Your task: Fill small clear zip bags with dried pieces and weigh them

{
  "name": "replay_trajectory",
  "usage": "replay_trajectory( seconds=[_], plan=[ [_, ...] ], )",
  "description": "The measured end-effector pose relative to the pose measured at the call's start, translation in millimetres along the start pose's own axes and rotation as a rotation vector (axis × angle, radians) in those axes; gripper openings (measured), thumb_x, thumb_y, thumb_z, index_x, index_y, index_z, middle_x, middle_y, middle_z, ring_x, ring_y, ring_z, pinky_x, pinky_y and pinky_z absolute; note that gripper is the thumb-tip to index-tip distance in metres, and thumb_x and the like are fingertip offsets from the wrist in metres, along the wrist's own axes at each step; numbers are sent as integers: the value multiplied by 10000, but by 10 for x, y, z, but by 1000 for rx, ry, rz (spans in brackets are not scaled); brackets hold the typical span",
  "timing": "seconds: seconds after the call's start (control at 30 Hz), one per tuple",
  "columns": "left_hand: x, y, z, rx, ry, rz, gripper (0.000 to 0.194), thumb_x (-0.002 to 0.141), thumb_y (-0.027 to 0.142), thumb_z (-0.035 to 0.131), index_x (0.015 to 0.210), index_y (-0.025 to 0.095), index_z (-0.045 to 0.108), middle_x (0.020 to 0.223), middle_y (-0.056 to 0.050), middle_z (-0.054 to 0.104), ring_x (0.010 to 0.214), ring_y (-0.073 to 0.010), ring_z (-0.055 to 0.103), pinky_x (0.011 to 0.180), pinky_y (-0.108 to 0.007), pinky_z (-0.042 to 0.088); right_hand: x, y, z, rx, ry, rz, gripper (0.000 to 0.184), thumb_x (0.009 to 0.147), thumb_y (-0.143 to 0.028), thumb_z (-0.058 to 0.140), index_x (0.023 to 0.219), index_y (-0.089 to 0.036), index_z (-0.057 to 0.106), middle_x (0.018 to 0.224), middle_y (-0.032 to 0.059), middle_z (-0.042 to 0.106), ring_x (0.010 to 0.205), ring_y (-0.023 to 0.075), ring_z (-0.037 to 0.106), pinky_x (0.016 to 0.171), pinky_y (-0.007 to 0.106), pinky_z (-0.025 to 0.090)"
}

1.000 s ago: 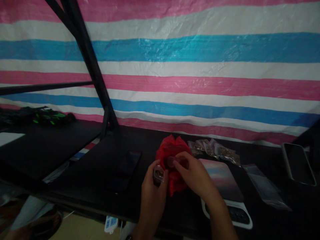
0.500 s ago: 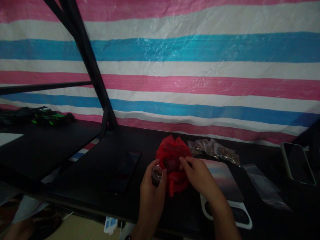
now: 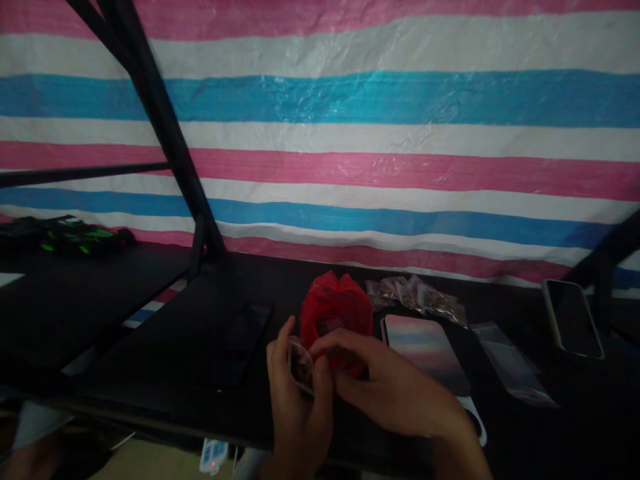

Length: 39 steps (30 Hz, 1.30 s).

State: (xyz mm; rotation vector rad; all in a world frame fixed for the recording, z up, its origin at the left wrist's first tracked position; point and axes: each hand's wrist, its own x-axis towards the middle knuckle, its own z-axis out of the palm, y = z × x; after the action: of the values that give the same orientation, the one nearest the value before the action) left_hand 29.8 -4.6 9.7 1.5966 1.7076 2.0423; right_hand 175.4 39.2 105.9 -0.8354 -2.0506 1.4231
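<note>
My left hand is closed around a small clear plastic bag, whose mouth gapes upward and shows brownish pieces inside. My right hand has come over to the bag's right edge, its fingers bent together at the opening. Whatever those fingertips hold, if anything, is too small and dark to make out. Just behind both hands stands a red plastic bag with its top spread open; its contents are dim. To the right, partly covered by my right forearm, lies a white scale with a shiny plate.
Several filled clear bags lie in a row behind the scale. Flat clear bags are to its right, near a phone. A dark phone-like slab lies on the left. A black metal post rises at the table's left.
My right hand has moved left from the red bag to the mouth of the small clear bag. My left hand has shifted slightly and turned the bag's opening more into sight.
</note>
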Motion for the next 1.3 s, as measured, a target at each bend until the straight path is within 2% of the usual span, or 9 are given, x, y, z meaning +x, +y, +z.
replay_trajectory(
  seconds=[0.13, 0.27, 0.33, 0.47, 0.63, 0.73, 0.83, 1.07, 1.3],
  plan=[
    [-18, -57, -2, 49, -61, -62, 782, 1011, 452, 641, 1695, 289, 299, 1145, -56, 512, 987, -201, 630, 880, -350, 601, -118, -74, 13, -35, 23, 44, 365, 924, -216, 741, 1280, -287, 707, 1328, 2, 728, 1111, 191, 682, 1001, 321, 501],
    [-110, 48, 66, -64, -138, -125, 828, 1042, 581, 516, 1736, 279, 180, 1189, -81, 517, 1027, -238, 626, 904, -410, 605, -109, 49, -17, 17, 132, 73, 227, 874, -229, 810, 1080, -249, 719, 1065, -27, 754, 947, 165, 659, 844, 276, 495],
    [-153, 133, 128, -135, -149, -161, 746, 1074, 576, 435, 1727, 279, 233, 1272, -107, 568, 1116, -254, 646, 962, -418, 596, -69, 123, -40, 54, 210, 67, 81, 924, -276, 759, 975, -227, 720, 922, -29, 734, 841, 152, 640, 760, 268, 480],
    [-159, 223, 243, -205, -88, -302, 621, 1088, 532, 456, 1667, 314, 394, 1606, -95, 543, 1454, -273, 555, 1191, -419, 481, -20, 226, -127, 126, 399, 6, 222, 986, -396, 663, 896, -204, 726, 804, -14, 704, 747, 152, 628, 694, 268, 477],
    [-94, 189, 367, -218, -109, -407, 503, 1032, 572, 564, 1401, 259, 704, 1504, -92, 683, 1399, -288, 637, 1112, -401, 569, -82, 243, -228, 98, 453, 17, 246, 955, -403, 650, 859, -202, 754, 786, -4, 715, 730, 156, 627, 670, 260, 476],
    [-107, 198, 413, -249, -216, -346, 461, 1051, 540, 548, 1397, 284, 710, 1471, -77, 710, 1352, -267, 677, 1093, -394, 585, -166, 236, -310, 11, 456, 16, 246, 944, -401, 659, 861, -206, 785, 819, 12, 754, 772, 170, 649, 701, 264, 485],
    [-166, 222, 435, -228, -254, -232, 475, 1080, 447, 537, 1535, 315, 580, 1445, -71, 717, 1304, -224, 699, 1056, -362, 596, -305, 291, -494, -44, 577, 7, 285, 920, -457, 672, 856, -207, 792, 822, 23, 763, 763, 179, 651, 697, 271, 484],
    [-226, 264, 432, 25, -146, 172, 474, 1077, 219, 516, 1543, 304, 498, 1351, -76, 650, 1204, -185, 631, 1028, -327, 535, -683, 742, -982, -219, 797, 235, 377, 831, -547, 637, 717, -207, 751, 747, 73, 772, 769, 263, 717, 746, 340, 538],
    [-247, 277, 398, 106, -55, 369, 401, 1024, 113, 525, 1407, 229, 546, 1192, -80, 592, 1110, -191, 614, 914, -303, 554, -773, 1022, -1107, -421, 975, 356, 447, 869, -506, 532, 959, -186, 832, 1068, 176, 844, 1045, 377, 771, 936, 461, 539]
  ],
)
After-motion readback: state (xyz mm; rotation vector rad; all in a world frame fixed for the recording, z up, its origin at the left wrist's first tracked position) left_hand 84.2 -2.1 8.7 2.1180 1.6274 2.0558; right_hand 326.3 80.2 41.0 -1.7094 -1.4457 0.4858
